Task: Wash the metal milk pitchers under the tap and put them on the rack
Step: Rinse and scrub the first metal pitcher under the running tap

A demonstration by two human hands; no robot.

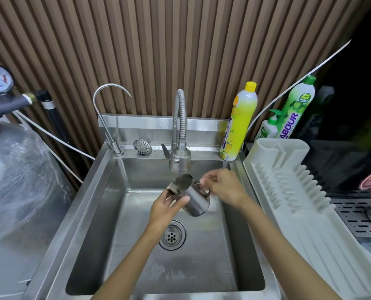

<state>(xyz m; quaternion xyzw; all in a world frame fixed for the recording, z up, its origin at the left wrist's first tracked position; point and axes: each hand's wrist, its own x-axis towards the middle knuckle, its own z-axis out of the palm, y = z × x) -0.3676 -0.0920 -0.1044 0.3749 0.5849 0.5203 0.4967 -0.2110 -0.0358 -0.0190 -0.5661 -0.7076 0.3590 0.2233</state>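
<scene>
A metal milk pitcher [192, 198] is held tilted over the steel sink [106, 191], its open mouth turned up toward the flexible tap's spout [180, 161]. My left hand [168, 207] grips the pitcher's body near the rim, thumb across the front. My right hand [222, 187] pinches the pitcher's handle from the right. I cannot tell whether water is running. The white plastic drying rack [292, 191] lies to the right of the sink with nothing on it.
A thin gooseneck tap [106, 109] and a loose strainer [142, 146] sit on the sink's back ledge. Yellow [240, 124] and green [297, 109] dish soap bottles stand at the back right. A wrapped tank [17, 182] stands left. The drain [172, 234] is open.
</scene>
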